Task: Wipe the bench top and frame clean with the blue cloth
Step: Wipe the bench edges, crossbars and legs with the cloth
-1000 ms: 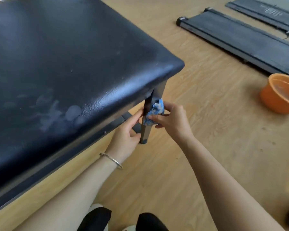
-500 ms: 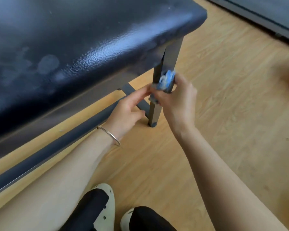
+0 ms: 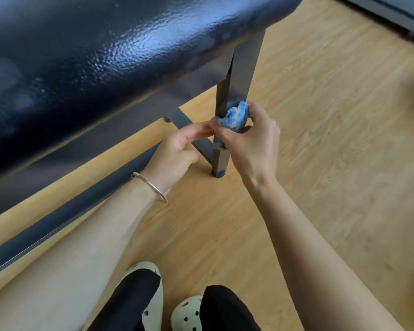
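The black padded bench top (image 3: 110, 51) fills the upper left, with pale smears on its shiny surface. Its grey metal corner leg (image 3: 239, 75) stands on the floor at centre. A bunched blue cloth (image 3: 234, 114) is wrapped around the lower part of that leg. My right hand (image 3: 251, 144) grips the cloth from the right. My left hand (image 3: 179, 151), a bangle on its wrist, pinches the cloth's left edge with its fingertips. The leg's foot (image 3: 219, 173) shows just below both hands.
A grey lower frame rail (image 3: 65, 216) runs along the floor from the left toward the leg, with a cross bar (image 3: 182, 120) behind my hands. My feet in pale clogs (image 3: 148, 295) stand near the bottom edge. A dark mat's edge (image 3: 392, 15) lies top right.
The view has tilted down and closer to the leg. Both hands with the cloth have slid lower on the leg, toward its foot. The orange basin has left the frame.
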